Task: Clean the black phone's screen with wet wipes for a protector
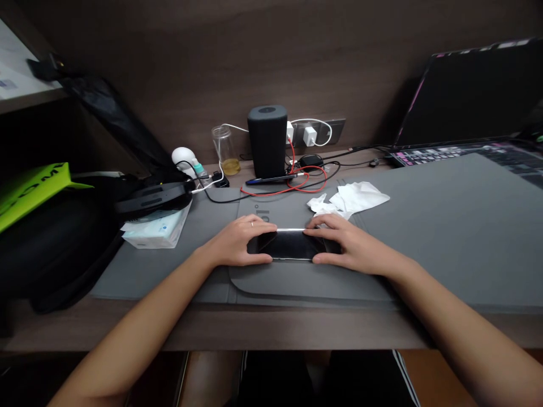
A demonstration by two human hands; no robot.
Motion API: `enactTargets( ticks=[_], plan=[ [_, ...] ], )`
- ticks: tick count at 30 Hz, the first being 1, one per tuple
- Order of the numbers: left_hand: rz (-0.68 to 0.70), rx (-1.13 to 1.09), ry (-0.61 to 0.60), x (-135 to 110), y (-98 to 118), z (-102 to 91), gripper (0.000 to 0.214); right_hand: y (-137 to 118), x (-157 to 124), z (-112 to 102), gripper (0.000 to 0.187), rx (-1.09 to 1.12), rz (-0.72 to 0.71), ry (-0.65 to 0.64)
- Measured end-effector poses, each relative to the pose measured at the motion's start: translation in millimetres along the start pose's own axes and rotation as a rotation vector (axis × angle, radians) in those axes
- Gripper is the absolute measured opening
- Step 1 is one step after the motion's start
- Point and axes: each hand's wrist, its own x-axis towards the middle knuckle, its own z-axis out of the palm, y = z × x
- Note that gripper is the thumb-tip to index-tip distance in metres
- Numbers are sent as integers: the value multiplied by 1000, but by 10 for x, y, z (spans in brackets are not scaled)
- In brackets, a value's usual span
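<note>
Two hands: left hand (237, 241) and right hand (350, 244) pinch a dark phone (292, 245) by its ends, thumbs opposing fingers, over grey mat (292, 282). Grip seems complete; release not yet done.

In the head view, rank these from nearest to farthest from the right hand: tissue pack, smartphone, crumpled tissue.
1. Smartphone: touching, its edges between the right hand's fingers and thumb.
2. Crumpled tissue: just beyond the fingers.
3. Tissue pack: off to the left, past the left hand.
</note>
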Motion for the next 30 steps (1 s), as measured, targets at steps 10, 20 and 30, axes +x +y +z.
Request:
enactTargets(
  ticks=[10, 20, 30],
  plan=[
    [35, 9, 19, -4, -44, 21, 52, 10, -1, 12, 54, 4, 9, -6],
    [41, 20, 24, -1, -47, 31, 52, 27, -6, 10, 55, 21, 18, -8],
    [33, 9, 21, -1, -45, 28, 51, 28, -1, 17, 55, 39, 25, -6]
  ],
)
